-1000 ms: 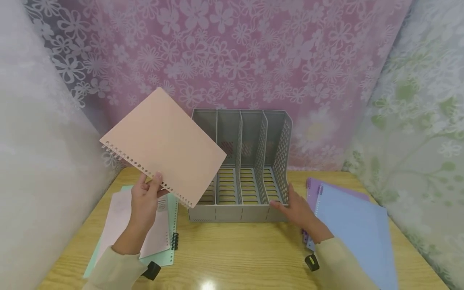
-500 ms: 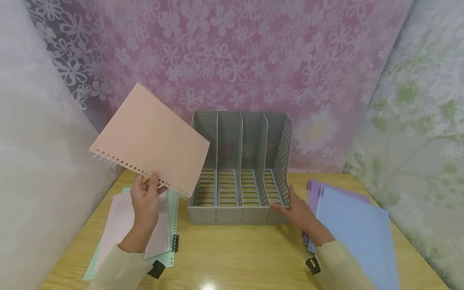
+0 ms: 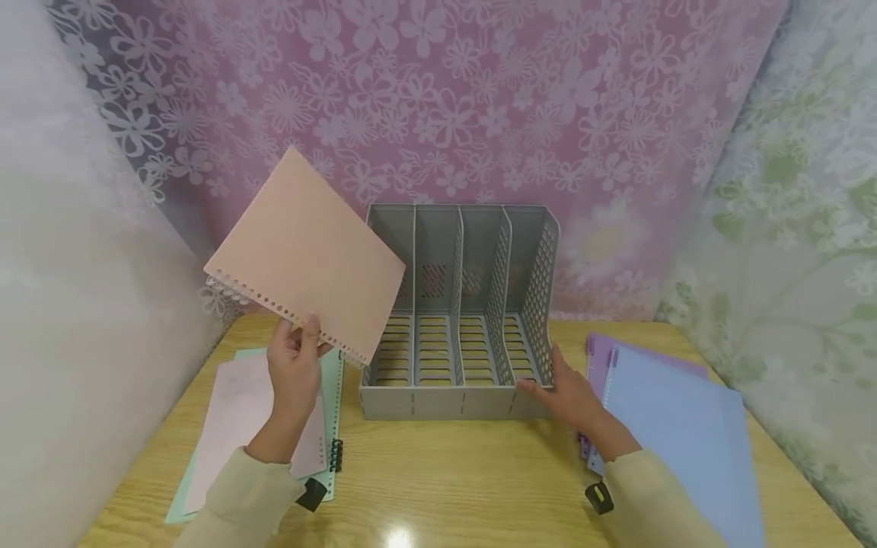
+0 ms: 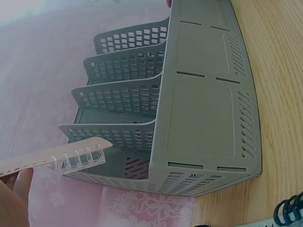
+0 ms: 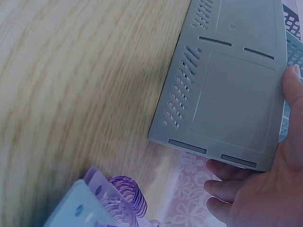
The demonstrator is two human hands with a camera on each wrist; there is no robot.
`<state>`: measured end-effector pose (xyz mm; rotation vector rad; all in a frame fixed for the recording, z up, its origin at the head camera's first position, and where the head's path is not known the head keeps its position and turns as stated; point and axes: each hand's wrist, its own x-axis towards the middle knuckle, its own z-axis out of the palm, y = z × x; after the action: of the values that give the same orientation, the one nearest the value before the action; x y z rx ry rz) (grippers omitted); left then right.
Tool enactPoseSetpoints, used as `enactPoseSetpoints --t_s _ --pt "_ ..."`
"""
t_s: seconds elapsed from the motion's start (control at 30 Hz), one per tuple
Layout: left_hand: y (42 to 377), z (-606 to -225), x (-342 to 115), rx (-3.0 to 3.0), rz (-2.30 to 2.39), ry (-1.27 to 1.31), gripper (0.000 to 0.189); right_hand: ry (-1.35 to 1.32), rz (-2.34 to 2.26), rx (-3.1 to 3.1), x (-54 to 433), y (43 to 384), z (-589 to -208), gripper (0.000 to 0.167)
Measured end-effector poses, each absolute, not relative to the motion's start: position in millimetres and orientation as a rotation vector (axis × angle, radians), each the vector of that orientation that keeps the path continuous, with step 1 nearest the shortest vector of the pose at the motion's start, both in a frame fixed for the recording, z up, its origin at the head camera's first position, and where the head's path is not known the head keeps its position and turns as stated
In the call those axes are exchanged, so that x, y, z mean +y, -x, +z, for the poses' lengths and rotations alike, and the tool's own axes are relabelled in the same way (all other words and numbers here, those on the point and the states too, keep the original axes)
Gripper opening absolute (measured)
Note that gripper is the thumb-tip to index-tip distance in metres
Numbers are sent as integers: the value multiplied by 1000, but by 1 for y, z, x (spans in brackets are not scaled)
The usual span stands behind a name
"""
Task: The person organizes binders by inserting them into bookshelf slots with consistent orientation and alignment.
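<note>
My left hand [image 3: 294,373] pinches a peach spiral notebook [image 3: 311,255] by its ring-bound lower edge, thumb on the cover. Raised and tilted, the notebook overlaps the left side of a grey file organizer [image 3: 438,403] in the head view. In the left wrist view, its clear plastic rings [image 4: 78,160] show near the mouth of the nearest compartment. My right hand [image 3: 572,392] grips the organizer's right front corner. The right wrist view has the thumb on the top edge and several fingers around the side. No notebook is visible in the organizer's compartments.
Left on the wooden table [image 3: 438,487] lie a pale pink notebook [image 3: 233,411] and a mint green one [image 3: 332,396] beneath it. On the right, a blue notebook [image 3: 678,426] overlaps a purple one [image 3: 599,354]. A flowered pink cloth [image 3: 438,99] hangs behind.
The peach notebook first moved left, away from the organizer, then came slightly back to the right. My right hand has stayed on the organizer's corner.
</note>
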<state>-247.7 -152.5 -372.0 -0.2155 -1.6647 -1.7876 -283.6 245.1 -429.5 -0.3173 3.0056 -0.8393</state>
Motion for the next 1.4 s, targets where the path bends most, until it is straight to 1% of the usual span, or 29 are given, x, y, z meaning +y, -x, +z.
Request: enactPoseSetpoints --t_s 0.47,0.73,0.8,1.03,1.2,1.27,1.4 --pt "256 -380 -143 -1757 -1729 266 34 303 -870 2981 249 274 -436 105" --pt "260 -375 -138 -1815 -1630 193 32 290 -875 2966 248 276 -434 106" --pt "255 -368 -134 -1839 -1600 173 31 287 -875 2963 248 277 -434 106" --pt "269 -379 -132 -1813 -1570 225 29 297 -889 2968 247 279 -434 106" --pt "257 -363 -125 -1847 -1590 197 28 314 -891 2975 246 281 -435 106" --pt "257 -361 -124 -1840 -1594 197 27 318 -887 2980 246 282 -434 105" --pt "266 -369 -128 -1837 -1570 187 26 315 -894 2977 246 282 -434 105"
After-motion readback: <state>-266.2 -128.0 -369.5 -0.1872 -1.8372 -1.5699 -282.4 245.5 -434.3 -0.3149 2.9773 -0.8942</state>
